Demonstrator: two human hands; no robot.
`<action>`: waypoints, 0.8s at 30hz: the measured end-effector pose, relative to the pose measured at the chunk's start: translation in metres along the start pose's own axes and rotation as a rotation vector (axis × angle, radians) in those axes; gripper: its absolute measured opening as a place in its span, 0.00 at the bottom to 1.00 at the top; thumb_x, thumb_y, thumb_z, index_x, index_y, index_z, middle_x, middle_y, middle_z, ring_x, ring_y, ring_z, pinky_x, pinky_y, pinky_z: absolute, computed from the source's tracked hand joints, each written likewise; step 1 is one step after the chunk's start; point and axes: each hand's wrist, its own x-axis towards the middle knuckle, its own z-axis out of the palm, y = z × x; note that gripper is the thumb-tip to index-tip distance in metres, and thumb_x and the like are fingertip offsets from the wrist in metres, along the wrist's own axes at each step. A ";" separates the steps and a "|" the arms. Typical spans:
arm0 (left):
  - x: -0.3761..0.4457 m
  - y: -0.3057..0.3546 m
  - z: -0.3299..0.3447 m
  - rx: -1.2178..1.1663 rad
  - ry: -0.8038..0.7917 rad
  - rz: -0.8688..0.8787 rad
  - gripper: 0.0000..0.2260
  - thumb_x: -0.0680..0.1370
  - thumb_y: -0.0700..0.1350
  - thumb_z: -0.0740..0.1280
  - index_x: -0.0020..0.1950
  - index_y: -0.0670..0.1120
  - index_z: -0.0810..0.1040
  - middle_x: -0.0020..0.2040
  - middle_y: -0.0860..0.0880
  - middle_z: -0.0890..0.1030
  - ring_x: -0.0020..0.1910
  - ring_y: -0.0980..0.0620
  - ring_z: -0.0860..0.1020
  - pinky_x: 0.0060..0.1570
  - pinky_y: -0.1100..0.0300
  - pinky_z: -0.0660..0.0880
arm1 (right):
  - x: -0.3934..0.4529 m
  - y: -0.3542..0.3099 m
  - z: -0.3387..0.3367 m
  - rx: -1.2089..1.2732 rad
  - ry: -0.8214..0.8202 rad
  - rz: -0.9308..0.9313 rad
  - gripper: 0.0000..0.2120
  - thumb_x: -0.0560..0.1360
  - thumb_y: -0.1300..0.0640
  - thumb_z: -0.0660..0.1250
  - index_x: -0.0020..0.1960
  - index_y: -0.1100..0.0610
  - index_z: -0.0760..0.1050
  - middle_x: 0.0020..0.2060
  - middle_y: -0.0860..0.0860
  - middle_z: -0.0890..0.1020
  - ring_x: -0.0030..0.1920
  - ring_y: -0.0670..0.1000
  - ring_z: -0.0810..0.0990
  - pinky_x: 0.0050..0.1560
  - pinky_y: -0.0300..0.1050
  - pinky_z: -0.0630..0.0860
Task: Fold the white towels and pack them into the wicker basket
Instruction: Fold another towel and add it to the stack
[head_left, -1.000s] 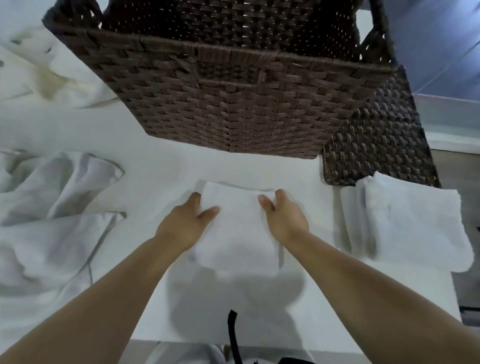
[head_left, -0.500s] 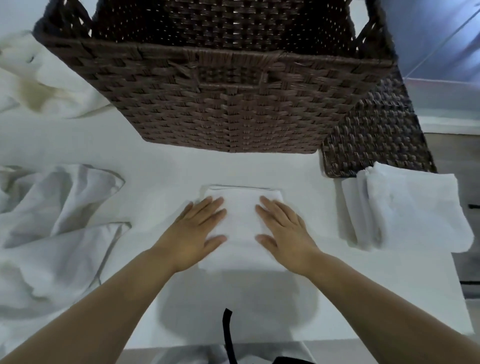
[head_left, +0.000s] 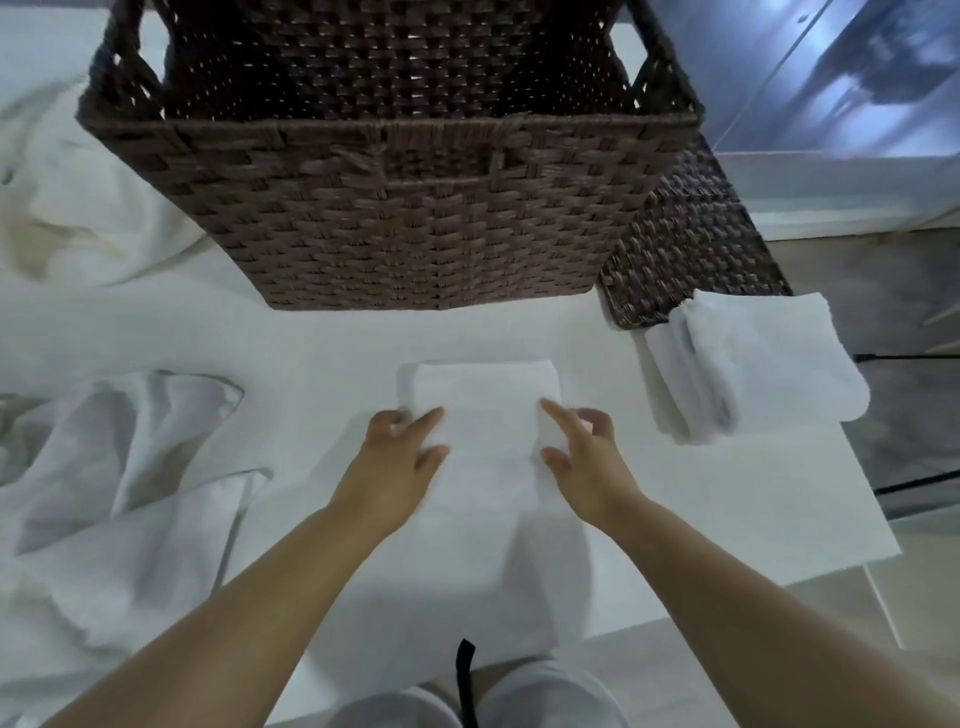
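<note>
Folded towel: a white folded towel (head_left: 480, 415) lies flat on the white counter (head_left: 727, 499), just in front of the wicker basket (head_left: 395, 208).
Left hand: the left hand (head_left: 397, 457) sits at the towel's left edge, index finger and thumb lying on top, the other fingers curled round the edge, grasping it.
Right hand: the right hand (head_left: 584, 457) mirrors it at the right edge, index finger and thumb on the cloth, remaining fingers curled at the side, gripping the towel.
Wicker basket: dark brown, open at the top, standing on the counter beyond the hands.
Folded stack: more folded white towels (head_left: 753, 374) lie to the right, partly on a flat woven lid (head_left: 691, 249) beside the basket.
Loose linen: unfolded white towels (head_left: 119, 467) lie rumpled to the left.
</note>
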 end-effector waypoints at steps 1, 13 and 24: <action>-0.001 0.001 0.002 -0.044 -0.015 -0.017 0.21 0.80 0.54 0.59 0.74 0.58 0.63 0.72 0.47 0.60 0.66 0.48 0.70 0.64 0.56 0.70 | -0.004 0.002 0.001 0.043 -0.006 0.013 0.27 0.80 0.59 0.60 0.74 0.41 0.58 0.69 0.51 0.58 0.46 0.45 0.76 0.51 0.38 0.71; -0.017 0.026 0.019 -0.501 -0.054 -0.144 0.19 0.74 0.47 0.70 0.64 0.58 0.73 0.59 0.50 0.78 0.57 0.51 0.77 0.60 0.56 0.73 | -0.014 0.015 -0.026 0.065 -0.105 0.064 0.26 0.77 0.62 0.57 0.72 0.43 0.60 0.56 0.50 0.68 0.42 0.47 0.74 0.36 0.38 0.71; -0.034 0.157 0.010 -0.737 0.240 0.145 0.17 0.76 0.42 0.69 0.55 0.63 0.75 0.50 0.60 0.79 0.44 0.61 0.80 0.38 0.75 0.73 | -0.034 0.054 -0.146 0.039 0.275 -0.388 0.24 0.80 0.60 0.59 0.74 0.48 0.61 0.57 0.45 0.66 0.51 0.40 0.68 0.53 0.31 0.63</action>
